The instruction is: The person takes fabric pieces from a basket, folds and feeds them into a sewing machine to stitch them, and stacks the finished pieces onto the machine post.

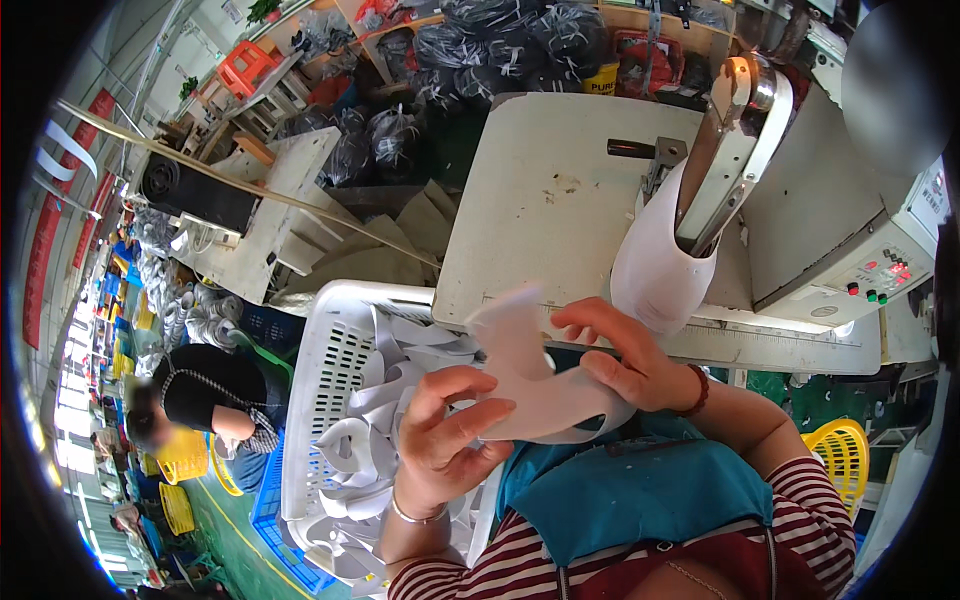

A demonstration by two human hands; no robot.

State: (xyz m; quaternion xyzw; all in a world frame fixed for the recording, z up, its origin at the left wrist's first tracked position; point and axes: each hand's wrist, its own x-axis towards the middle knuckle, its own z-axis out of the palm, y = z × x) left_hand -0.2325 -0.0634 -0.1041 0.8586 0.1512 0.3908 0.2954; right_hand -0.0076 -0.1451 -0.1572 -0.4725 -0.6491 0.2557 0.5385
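Note:
A soft white shoe upper [540,395], curved with a cut-out, is held up in front of my chest between both hands. My left hand [450,430] pinches its left edge between thumb and fingers. On the other side, the thumb of my right hand [635,365] presses on the upper's right part, with some fingers lifted and curled above it; the rest of that grip is hidden. Just beyond my right hand, another white upper [655,275] is wrapped round the upright metal arm [735,150] of a machine.
A white perforated basket [325,375] full of white pieces [365,440] stands at my left. Ahead is the machine's pale worktable [540,190], with a control box [850,240] at right. Black bags [510,50] are piled behind. A person [215,400] sits at far left.

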